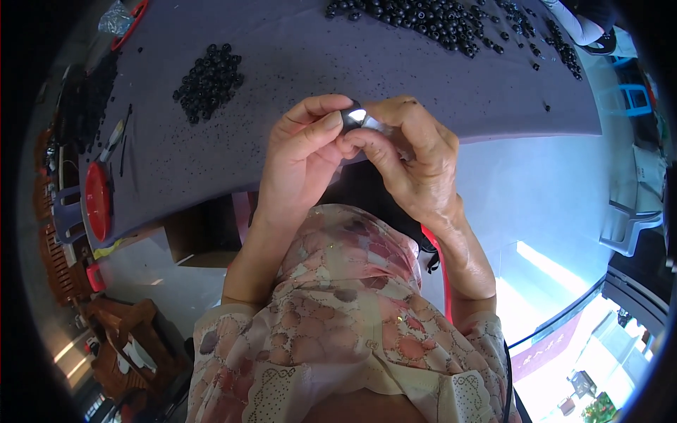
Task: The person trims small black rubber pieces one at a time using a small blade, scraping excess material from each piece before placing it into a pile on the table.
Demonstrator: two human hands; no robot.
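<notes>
Above the near edge of the purple-grey tablecloth, both hands meet in front of me. My left hand (299, 149) pinches a small round black piece (347, 123) between thumb and fingertips. A bright white patch shows on the piece's side facing right. My right hand (423, 158) is closed against that same side, with thumb and index finger curled. A pale, shiny bit (378, 125) shows between its fingers; what it is cannot be made out. Beyond my left hand lies a pile of small round black pieces (209, 81), some with holes.
A larger heap of black pieces (423, 21) spreads along the far side of the purple-grey tablecloth (296, 60). At the left edge are a red dish (97, 201), a brush (113, 139) and a thin black rod (125, 141). An open cardboard box (201, 236) sits below the table.
</notes>
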